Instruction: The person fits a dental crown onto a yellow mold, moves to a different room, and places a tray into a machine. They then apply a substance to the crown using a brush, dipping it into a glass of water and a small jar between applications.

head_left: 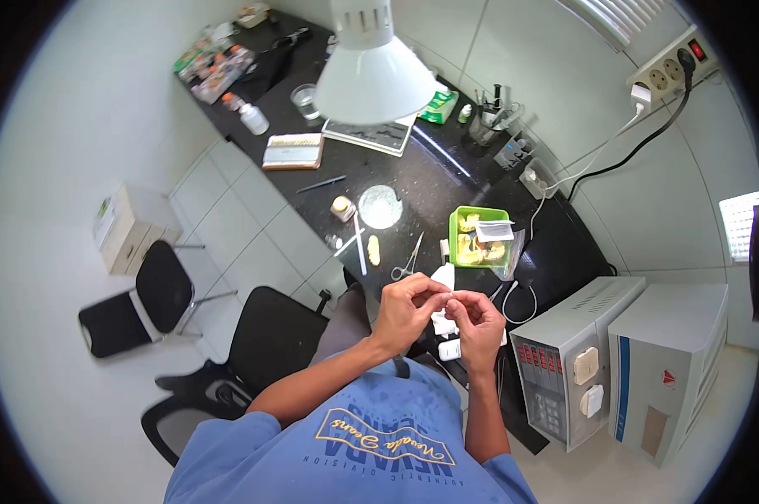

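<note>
My left hand [407, 312] and my right hand [478, 330] meet at the fingertips, just above the near edge of the black table [312, 197]. Both are closed in a pinch, and whatever is between the fingers is too small to make out. White tissue [443, 275] lies beneath and behind them. Beyond my left hand rest scissor-handled forceps [408, 259] and a yellowish dental cast piece [374, 250]. A green box [478, 214] with yellowish dental casts and a paper slip stands beyond my right hand.
A white lamp [375, 80] hangs over the table. A round glass dish [380, 207], a small jar [342, 208] and a pen [321, 184] lie farther back. Grey machines [577, 361] stand at right, with cables nearby. A black office chair [274, 336] is at left.
</note>
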The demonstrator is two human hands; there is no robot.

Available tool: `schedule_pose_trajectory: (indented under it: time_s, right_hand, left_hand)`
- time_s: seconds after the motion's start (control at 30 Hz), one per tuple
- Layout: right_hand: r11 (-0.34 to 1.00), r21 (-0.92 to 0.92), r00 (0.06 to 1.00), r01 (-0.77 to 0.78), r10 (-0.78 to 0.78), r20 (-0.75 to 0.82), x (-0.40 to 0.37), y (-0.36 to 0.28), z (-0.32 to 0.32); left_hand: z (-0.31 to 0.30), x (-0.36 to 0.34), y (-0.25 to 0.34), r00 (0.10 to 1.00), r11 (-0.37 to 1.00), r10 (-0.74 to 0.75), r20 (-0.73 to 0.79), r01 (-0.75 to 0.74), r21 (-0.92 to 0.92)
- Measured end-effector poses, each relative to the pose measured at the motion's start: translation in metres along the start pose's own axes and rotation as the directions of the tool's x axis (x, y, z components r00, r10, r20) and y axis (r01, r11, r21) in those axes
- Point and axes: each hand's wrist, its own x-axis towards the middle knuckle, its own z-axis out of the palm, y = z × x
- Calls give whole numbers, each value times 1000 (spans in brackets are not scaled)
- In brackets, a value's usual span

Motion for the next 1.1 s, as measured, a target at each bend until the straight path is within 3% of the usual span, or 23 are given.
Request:
schedule_pose_trajectory:
  time_s: [0.13,0.2,0.27,0.33,0.47,0.53,0.6,0.7,0.87,0.93,1.03,1.1]
  right_hand:
    - [979,176,991,-107,119,-54,29,-11,38]
    - [970,210,986,-124,144,-79,38,-23,55]
    - [954,282,987,-99,131,-96,43,-31,68]
    - [951,295,982,-92,136,-132,41,-36,77]
    - [973,231,973,17,38,-230,31,-51,87]
    - [982,117,964,149,-118,-237,27,-54,89]
    - [978,42,959,203,-189,-213,25,-56,88]
    - [959,-63,945,275,-282,-167,24,-60,90]
    - [938,-26,924,345,-344,-164,20,-77,91]
    - [986,120,972,119,-91,-218,16,-90,94]
    - [984,79,982,159,-149,-115,20,-86,86]
    - [975,57,976,215,-212,-55,23,-86,84]
  left_hand:
    - [-40,39,16,997,999,39,72,-39,0]
    - [-59,54,25,971,971,199,132,-213,105]
    - [-70,65,29,965,970,207,160,-224,92]
    - [-77,70,37,985,994,56,162,-39,-104]
    - [-89,70,49,965,977,-83,248,128,-171]
    - [-93,68,58,945,977,-104,308,155,-146]
    - [-93,67,69,909,904,-227,350,330,-271]
    - [-94,68,72,911,887,-232,342,342,-310]
    - [-93,62,85,926,888,-190,325,303,-345]
    - [-93,59,90,936,888,-179,303,287,-360]
    - [-93,56,89,967,926,-76,244,159,-342]
    - [-94,55,88,979,980,61,194,-22,-200]
